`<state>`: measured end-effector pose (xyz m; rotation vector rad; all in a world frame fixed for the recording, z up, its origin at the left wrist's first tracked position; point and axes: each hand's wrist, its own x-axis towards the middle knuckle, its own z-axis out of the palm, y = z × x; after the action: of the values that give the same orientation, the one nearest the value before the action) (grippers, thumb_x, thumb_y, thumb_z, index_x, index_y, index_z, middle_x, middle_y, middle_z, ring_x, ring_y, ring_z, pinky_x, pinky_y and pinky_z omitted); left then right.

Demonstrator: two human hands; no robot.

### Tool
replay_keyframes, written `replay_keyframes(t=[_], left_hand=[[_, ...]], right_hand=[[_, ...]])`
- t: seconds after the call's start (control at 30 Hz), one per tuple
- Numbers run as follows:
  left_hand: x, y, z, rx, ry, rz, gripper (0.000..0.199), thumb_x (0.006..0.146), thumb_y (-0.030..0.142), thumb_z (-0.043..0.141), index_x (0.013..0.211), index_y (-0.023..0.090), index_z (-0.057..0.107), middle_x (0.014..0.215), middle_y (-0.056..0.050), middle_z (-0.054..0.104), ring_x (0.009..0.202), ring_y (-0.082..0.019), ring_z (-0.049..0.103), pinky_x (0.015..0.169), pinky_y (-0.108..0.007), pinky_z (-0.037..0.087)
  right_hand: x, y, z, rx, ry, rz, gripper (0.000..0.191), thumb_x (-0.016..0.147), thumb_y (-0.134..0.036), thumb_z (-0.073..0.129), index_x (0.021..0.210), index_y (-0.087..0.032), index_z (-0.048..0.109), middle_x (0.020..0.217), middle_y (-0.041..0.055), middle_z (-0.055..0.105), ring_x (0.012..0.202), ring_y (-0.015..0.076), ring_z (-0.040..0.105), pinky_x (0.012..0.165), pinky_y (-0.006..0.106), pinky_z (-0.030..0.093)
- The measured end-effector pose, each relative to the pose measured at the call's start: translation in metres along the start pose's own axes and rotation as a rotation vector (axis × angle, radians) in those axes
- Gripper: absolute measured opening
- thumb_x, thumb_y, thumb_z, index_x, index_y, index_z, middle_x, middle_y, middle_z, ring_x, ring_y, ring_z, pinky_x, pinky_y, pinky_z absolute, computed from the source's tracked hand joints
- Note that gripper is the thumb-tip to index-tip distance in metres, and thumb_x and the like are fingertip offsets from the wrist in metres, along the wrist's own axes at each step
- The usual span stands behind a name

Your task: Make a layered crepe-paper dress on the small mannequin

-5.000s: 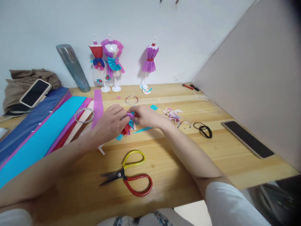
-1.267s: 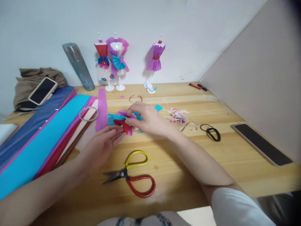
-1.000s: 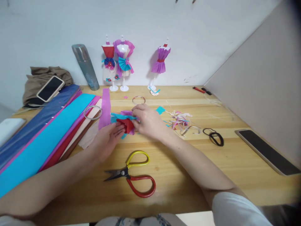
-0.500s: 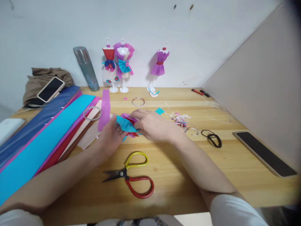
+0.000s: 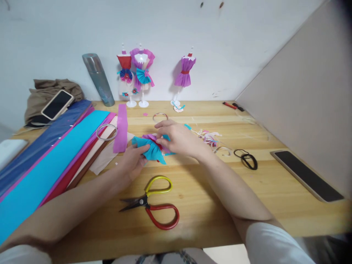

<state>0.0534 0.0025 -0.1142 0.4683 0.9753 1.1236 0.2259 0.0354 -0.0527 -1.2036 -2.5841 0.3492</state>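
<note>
Blue paper (image 5: 154,151), left hand (image 5: 134,158) pinching it, right hand (image 5: 178,138) arched alongside

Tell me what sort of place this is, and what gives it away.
Probably a craft desk set against a wall: scissors lie on the wooden table, coloured paper is stacked at the left, and small dress forms in paper outfits stand at the back.
</note>
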Motion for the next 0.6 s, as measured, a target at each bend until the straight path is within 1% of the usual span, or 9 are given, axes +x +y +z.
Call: replay_keyframes(t=[0.13, 0.2, 0.27, 0.3, 0.37, 0.43, 0.5, 0.57, 0.6], left_hand=[[-0.008, 0.001, 0.007, -0.030, 0.050, -0.019, 0.014, 0.082, 0.000, 0.066, 0.080, 0.014, 0.064, 0.072, -0.001, 0.070, 0.062, -0.010, 0.065, 0.061, -0.022, 0.056], [-0.009, 0.000, 0.008, -0.033, 0.076, -0.032, 0.015, 0.083, 0.000, 0.065, 0.085, 0.015, 0.064, 0.076, -0.001, 0.072, 0.064, -0.012, 0.066, 0.062, -0.024, 0.057], [-0.010, -0.001, 0.008, -0.039, 0.075, -0.026, 0.016, 0.082, 0.001, 0.066, 0.086, 0.016, 0.064, 0.080, -0.002, 0.072, 0.067, -0.013, 0.067, 0.063, -0.025, 0.057], [-0.010, -0.001, 0.008, -0.047, 0.067, -0.017, 0.016, 0.082, 0.001, 0.067, 0.085, 0.016, 0.064, 0.081, -0.002, 0.073, 0.068, -0.013, 0.067, 0.065, -0.026, 0.058], [-0.009, -0.002, 0.008, -0.061, 0.052, -0.005, 0.016, 0.081, 0.000, 0.067, 0.082, 0.016, 0.064, 0.081, -0.002, 0.073, 0.069, -0.014, 0.067, 0.068, -0.027, 0.058], [-0.009, -0.003, 0.008, -0.059, 0.064, -0.008, 0.017, 0.080, -0.001, 0.067, 0.078, 0.016, 0.063, 0.077, -0.001, 0.072, 0.066, -0.013, 0.065, 0.067, -0.027, 0.058], [-0.009, -0.003, 0.008, -0.047, 0.084, -0.017, 0.018, 0.078, -0.002, 0.066, 0.075, 0.016, 0.062, 0.071, -0.001, 0.070, 0.062, -0.012, 0.063, 0.065, -0.027, 0.057], [-0.009, -0.003, 0.008, -0.034, 0.071, -0.020, 0.018, 0.079, 0.001, 0.066, 0.072, 0.016, 0.061, 0.068, 0.000, 0.068, 0.061, -0.013, 0.063, 0.066, -0.027, 0.057], [-0.010, -0.003, 0.008, -0.032, 0.056, -0.022, 0.017, 0.079, 0.002, 0.066, 0.072, 0.016, 0.061, 0.068, 0.000, 0.068, 0.062, -0.013, 0.063, 0.067, -0.028, 0.058]], right_hand=[[0.009, 0.004, 0.022, 0.043, -0.009, -0.010, 0.021, 0.091, -0.008, 0.057, 0.085, -0.011, 0.077, 0.118, 0.0182, 0.070, 0.126, 0.0295, 0.059, 0.105, 0.043, 0.045], [0.009, 0.004, 0.027, 0.062, 0.009, -0.054, 0.024, 0.090, -0.006, 0.056, 0.100, -0.011, 0.078, 0.132, 0.0196, 0.065, 0.135, 0.0303, 0.053, 0.110, 0.046, 0.043], [0.007, 0.002, 0.028, 0.069, 0.030, -0.119, 0.033, 0.089, -0.004, 0.055, 0.112, -0.014, 0.076, 0.144, 0.0182, 0.058, 0.141, 0.0299, 0.049, 0.112, 0.049, 0.042], [0.006, 0.002, 0.027, 0.061, 0.028, -0.149, 0.035, 0.088, -0.003, 0.055, 0.114, -0.015, 0.076, 0.147, 0.0172, 0.057, 0.141, 0.0297, 0.048, 0.112, 0.050, 0.042], [0.004, 0.001, 0.023, 0.008, 0.008, -0.169, 0.030, 0.088, -0.005, 0.055, 0.105, -0.015, 0.078, 0.143, 0.0169, 0.060, 0.139, 0.0308, 0.050, 0.112, 0.051, 0.043], [0.003, 0.001, 0.018, -0.078, 0.003, -0.114, 0.026, 0.089, -0.007, 0.056, 0.099, -0.013, 0.079, 0.136, 0.0187, 0.063, 0.138, 0.0340, 0.049, 0.111, 0.051, 0.043], [0.002, 0.002, 0.013, -0.157, 0.020, -0.021, 0.027, 0.088, -0.007, 0.057, 0.102, -0.010, 0.079, 0.137, 0.0213, 0.061, 0.140, 0.0373, 0.045, 0.110, 0.052, 0.043], [0.001, 0.003, 0.010, -0.183, 0.016, 0.032, 0.028, 0.087, -0.006, 0.057, 0.105, -0.009, 0.079, 0.140, 0.0220, 0.059, 0.141, 0.0376, 0.044, 0.109, 0.050, 0.043], [0.001, 0.004, 0.009, -0.172, -0.002, 0.034, 0.027, 0.087, -0.006, 0.057, 0.102, -0.010, 0.079, 0.139, 0.0212, 0.060, 0.139, 0.0362, 0.046, 0.109, 0.047, 0.043]])
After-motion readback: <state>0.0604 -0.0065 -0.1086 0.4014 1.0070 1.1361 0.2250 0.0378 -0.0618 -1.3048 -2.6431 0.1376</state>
